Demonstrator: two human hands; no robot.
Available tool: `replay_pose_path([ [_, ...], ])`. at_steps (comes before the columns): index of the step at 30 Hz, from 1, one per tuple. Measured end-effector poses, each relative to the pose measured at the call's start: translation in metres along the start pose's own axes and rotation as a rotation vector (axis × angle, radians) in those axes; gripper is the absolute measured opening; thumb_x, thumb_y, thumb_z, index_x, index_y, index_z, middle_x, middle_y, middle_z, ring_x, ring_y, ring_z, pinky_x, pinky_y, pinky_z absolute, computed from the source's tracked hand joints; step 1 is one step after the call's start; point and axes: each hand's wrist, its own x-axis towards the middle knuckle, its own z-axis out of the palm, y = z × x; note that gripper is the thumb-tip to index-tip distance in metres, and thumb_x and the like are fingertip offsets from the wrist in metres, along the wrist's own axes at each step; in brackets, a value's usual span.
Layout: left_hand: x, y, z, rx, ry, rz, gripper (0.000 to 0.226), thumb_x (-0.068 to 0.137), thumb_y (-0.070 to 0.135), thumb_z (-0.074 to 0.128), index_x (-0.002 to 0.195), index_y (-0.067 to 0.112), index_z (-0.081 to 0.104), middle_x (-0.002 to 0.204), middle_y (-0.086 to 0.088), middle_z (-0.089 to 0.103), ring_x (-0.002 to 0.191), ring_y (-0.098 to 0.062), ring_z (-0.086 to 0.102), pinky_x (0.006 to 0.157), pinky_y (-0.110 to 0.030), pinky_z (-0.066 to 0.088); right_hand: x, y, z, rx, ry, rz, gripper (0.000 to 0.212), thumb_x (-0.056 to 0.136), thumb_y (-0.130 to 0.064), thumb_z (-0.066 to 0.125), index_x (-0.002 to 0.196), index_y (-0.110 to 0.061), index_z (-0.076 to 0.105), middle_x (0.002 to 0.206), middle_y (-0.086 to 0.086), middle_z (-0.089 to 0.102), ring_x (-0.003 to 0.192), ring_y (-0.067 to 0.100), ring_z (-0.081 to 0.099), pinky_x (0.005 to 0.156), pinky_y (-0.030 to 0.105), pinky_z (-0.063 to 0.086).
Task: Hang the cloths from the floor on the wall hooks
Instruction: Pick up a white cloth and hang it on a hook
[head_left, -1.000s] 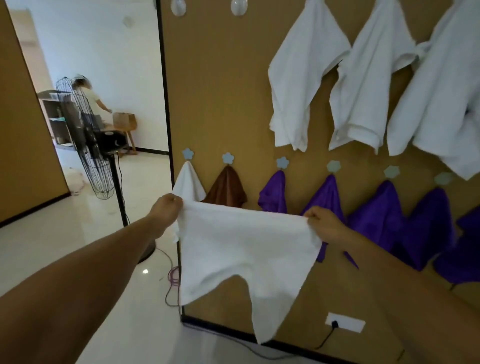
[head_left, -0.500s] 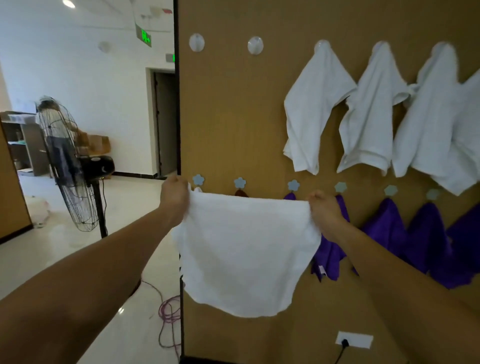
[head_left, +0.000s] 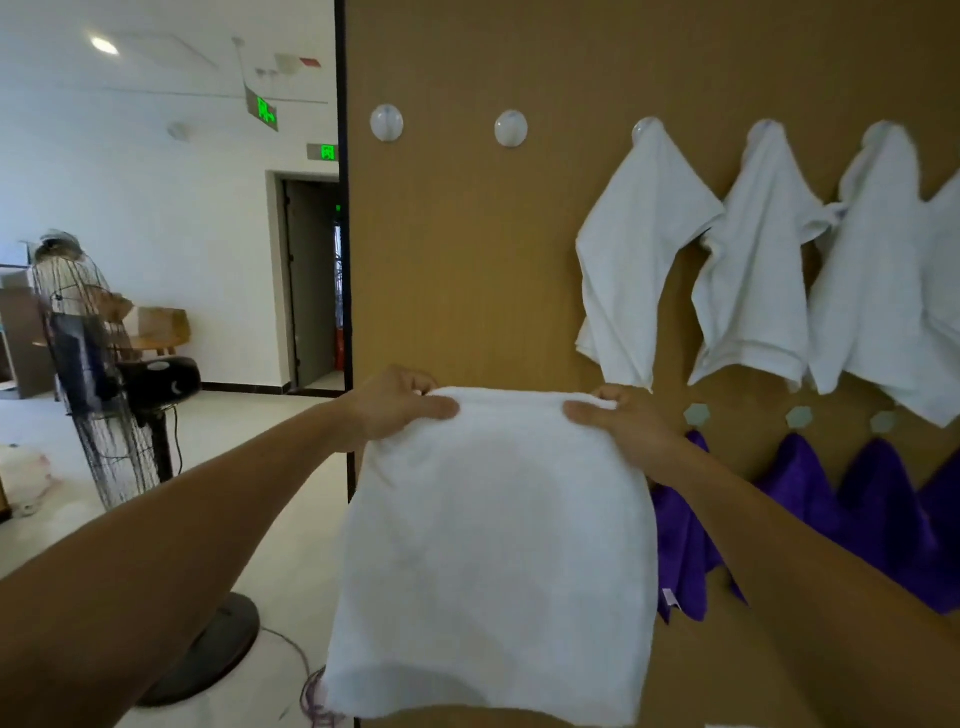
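I hold a white cloth (head_left: 493, 545) spread out in front of the brown wall (head_left: 467, 270). My left hand (head_left: 395, 405) pinches its top left corner and my right hand (head_left: 623, 421) pinches its top right corner. The cloth hangs down flat and hides the lower hooks behind it. Above it, two round white hooks are bare: the left hook (head_left: 386, 122) and the one beside it (head_left: 510, 128). Further right, white cloths (head_left: 634, 260) hang from the other top hooks. Purple cloths (head_left: 800, 493) hang from the small lower hooks (head_left: 696, 414).
A black standing fan (head_left: 93, 374) stands on the pale floor to the left, its round base (head_left: 208, 649) and purple cable (head_left: 311, 691) near the wall's edge. A doorway (head_left: 311, 280) and a wooden chair (head_left: 161, 327) lie further back.
Both hands have raised the white cloth higher along the wall, and the view has tilted up, bringing the two bare top hooks well into sight. The cloth now hangs flatter.
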Motion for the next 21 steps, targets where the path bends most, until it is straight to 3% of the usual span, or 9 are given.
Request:
replay_pose_path([
  [3, 0.025, 0.006, 0.005, -0.226, 0.133, 0.032, 0.02, 0.071, 0.034, 0.066, 0.053, 0.03, 0.058, 0.062, 0.009, 0.06, 0.063, -0.014, 0.058, 0.058, -0.027, 0.043, 0.037, -0.012, 0.011, 0.087, 0.078, -0.035, 0.063, 0.082, -0.048, 0.065, 0.137, -0.025, 0.046, 0.138, -0.001, 0.048, 0.125, 0.023, 0.049, 0.103, 0.035, 0.039],
  [5, 0.046, 0.015, 0.004, -0.371, 0.196, 0.053, 0.007, 0.068, 0.029, 0.062, 0.063, 0.026, 0.058, 0.072, 0.0, 0.058, 0.072, -0.021, 0.057, 0.06, -0.031, 0.044, 0.06, -0.028, 0.016, 0.057, 0.132, -0.108, 0.061, 0.09, -0.042, 0.057, 0.144, -0.021, 0.039, 0.141, -0.004, 0.045, 0.126, 0.019, 0.046, 0.097, 0.03, 0.036],
  [8, 0.081, 0.024, -0.007, -0.387, 0.295, 0.083, 0.017, 0.076, 0.017, 0.061, 0.081, 0.011, 0.046, 0.077, -0.003, 0.051, 0.068, -0.02, 0.053, 0.052, -0.028, 0.043, 0.093, -0.049, 0.007, 0.035, 0.131, -0.215, 0.026, 0.09, -0.034, 0.057, 0.113, -0.026, 0.052, 0.109, -0.009, 0.056, 0.1, 0.014, 0.054, 0.076, 0.027, 0.041],
  [10, 0.103, 0.031, -0.012, -0.281, 0.354, 0.135, 0.013, 0.08, 0.012, 0.057, 0.082, 0.014, 0.045, 0.073, -0.002, 0.05, 0.062, -0.018, 0.05, 0.047, -0.026, 0.039, 0.112, -0.06, 0.002, 0.023, 0.101, -0.262, 0.016, 0.089, -0.028, 0.058, 0.104, -0.028, 0.05, 0.103, -0.007, 0.055, 0.09, 0.01, 0.054, 0.07, 0.025, 0.041],
  [13, 0.137, 0.048, -0.014, -0.074, 0.473, 0.183, 0.014, 0.083, 0.017, 0.049, 0.092, 0.028, 0.051, 0.082, 0.005, 0.055, 0.07, -0.014, 0.053, 0.053, -0.026, 0.038, 0.137, -0.078, 0.002, 0.021, 0.075, -0.313, 0.024, 0.094, -0.022, 0.05, 0.117, -0.026, 0.055, 0.118, -0.007, 0.054, 0.099, 0.004, 0.052, 0.076, 0.019, 0.04],
  [16, 0.165, 0.061, -0.017, -0.083, 0.54, 0.268, 0.015, 0.086, 0.023, 0.048, 0.096, 0.028, 0.058, 0.089, 0.01, 0.059, 0.08, -0.012, 0.056, 0.064, -0.028, 0.039, 0.156, -0.093, -0.002, 0.006, -0.011, -0.31, 0.015, 0.094, -0.042, 0.053, 0.102, -0.035, 0.064, 0.112, -0.014, 0.06, 0.1, 0.0, 0.055, 0.079, 0.018, 0.043],
  [19, 0.184, 0.071, -0.03, -0.005, 0.445, 0.307, 0.021, 0.084, 0.048, 0.058, 0.085, 0.028, 0.062, 0.085, 0.008, 0.065, 0.081, -0.013, 0.061, 0.066, -0.028, 0.043, 0.175, -0.103, -0.009, -0.054, -0.046, -0.301, 0.036, 0.082, -0.057, 0.063, 0.1, -0.027, 0.069, 0.104, -0.009, 0.068, 0.099, 0.007, 0.062, 0.087, 0.026, 0.048],
  [21, 0.189, 0.079, -0.044, 0.007, 0.378, 0.336, 0.031, 0.073, 0.062, 0.069, 0.081, 0.033, 0.064, 0.081, 0.013, 0.067, 0.078, -0.007, 0.064, 0.064, -0.023, 0.046, 0.189, -0.111, -0.015, -0.053, -0.017, -0.31, 0.048, 0.075, -0.057, 0.071, 0.1, -0.016, 0.068, 0.098, -0.005, 0.07, 0.091, 0.009, 0.064, 0.081, 0.026, 0.049],
])
